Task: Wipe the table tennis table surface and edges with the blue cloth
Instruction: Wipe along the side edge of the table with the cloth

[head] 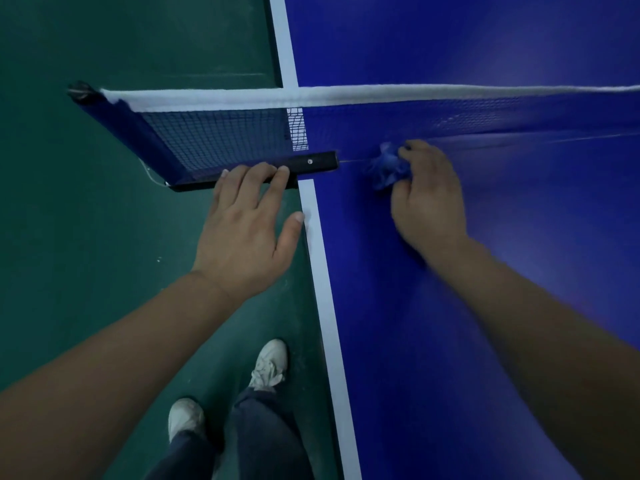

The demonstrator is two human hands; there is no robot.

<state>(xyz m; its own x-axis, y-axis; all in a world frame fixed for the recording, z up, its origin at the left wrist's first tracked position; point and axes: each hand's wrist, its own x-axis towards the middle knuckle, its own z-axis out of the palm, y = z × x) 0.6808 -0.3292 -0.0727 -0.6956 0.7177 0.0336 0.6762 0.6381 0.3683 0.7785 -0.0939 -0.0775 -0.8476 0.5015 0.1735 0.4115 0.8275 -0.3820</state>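
The blue table tennis table [485,271] fills the right side, with a white line [325,289] along its left edge. My right hand [429,199] presses a crumpled blue cloth [388,166] onto the surface just below the net, near the left edge. My left hand [246,226] lies flat with its fingers apart: the fingertips rest on the black net clamp [311,162] and the thumb touches the white edge line. It holds nothing.
The net [221,140] with its white top band [381,93] stretches across the table and sticks out past the left edge on a dark post [81,91]. Green floor [86,237] lies to the left. My legs and white shoes [270,365] stand beside the table edge.
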